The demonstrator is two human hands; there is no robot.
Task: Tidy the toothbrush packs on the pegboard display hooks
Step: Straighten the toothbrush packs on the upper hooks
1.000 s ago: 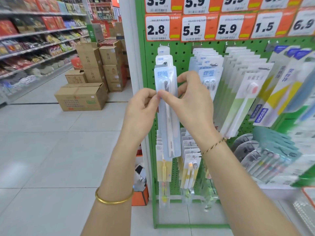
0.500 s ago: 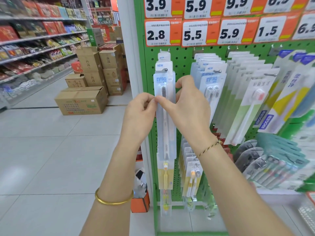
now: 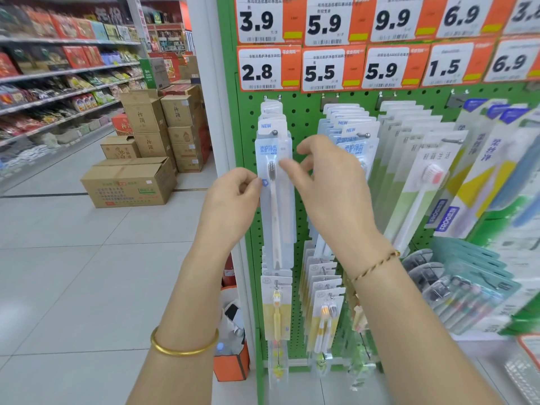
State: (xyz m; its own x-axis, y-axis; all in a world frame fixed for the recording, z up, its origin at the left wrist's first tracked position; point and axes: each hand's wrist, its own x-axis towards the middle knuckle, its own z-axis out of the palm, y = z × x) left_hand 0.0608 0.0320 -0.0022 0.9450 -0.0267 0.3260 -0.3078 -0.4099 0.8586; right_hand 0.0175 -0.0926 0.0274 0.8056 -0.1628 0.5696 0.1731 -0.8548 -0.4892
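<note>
1. My left hand (image 3: 233, 197) pinches the left edge of the long, clear plastic toothbrush pack (image 3: 277, 211) at 12 o'clock.
2. My right hand (image 3: 330, 188), at the pack's 3 o'clock, has its fingers loosely spread; blur hides any contact.
3. The pack hangs upright from a metal hook (image 3: 274, 132) on the green pegboard (image 3: 306, 112).
</note>
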